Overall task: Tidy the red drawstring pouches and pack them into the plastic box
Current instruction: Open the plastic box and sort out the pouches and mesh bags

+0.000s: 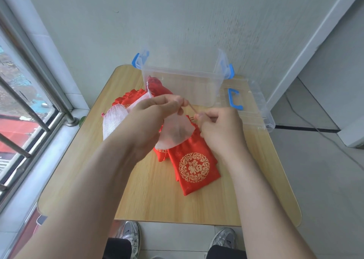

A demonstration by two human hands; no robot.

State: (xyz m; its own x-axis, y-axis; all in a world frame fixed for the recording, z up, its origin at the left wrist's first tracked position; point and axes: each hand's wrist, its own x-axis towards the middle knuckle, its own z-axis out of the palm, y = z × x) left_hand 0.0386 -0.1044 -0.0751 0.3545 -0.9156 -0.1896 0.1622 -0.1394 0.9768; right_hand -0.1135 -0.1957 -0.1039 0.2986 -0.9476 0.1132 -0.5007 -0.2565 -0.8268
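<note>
Nearby, lid (254, 105) beside box (177, 75); white bag (175, 132) partly covers pouches (195, 168)

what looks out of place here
The clear lid juts past the table's right edge and might slide off. A white mesh pouch lies among the red pouches; the left hand holds another white pouch, the right hand pinching its string.

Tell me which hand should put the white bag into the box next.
Left, probably. The left hand grips the white bag at its top; the right hand only pinches the string. The box stands just beyond.
</note>
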